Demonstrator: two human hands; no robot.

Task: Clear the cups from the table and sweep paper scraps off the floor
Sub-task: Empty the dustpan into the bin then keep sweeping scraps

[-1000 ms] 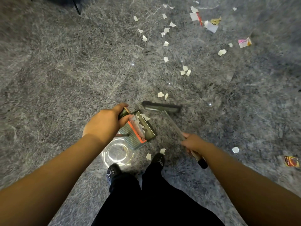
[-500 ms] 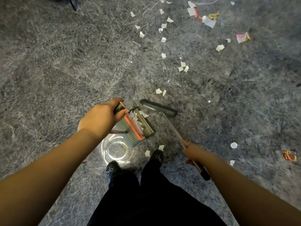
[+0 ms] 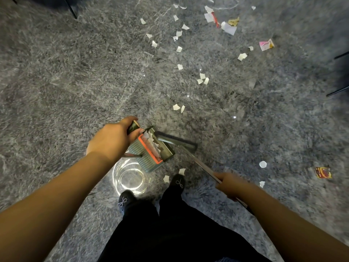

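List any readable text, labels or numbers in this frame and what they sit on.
None can be read.
red-and-yellow wrapper: has a printed design, too small and blurred to read.
pink packet: print blurred, unreadable.
red-edged scrap: no legible characters.
dustpan and broom: no visible label.

— What do we list underfoot?
— Grey mottled floor (image 3: 75,82); bright ring of reflected light (image 3: 130,177) near our black shoes (image 3: 177,183).
— And at the edges?
— Thin dark furniture legs: one top left (image 3: 70,7), two at right (image 3: 338,91).
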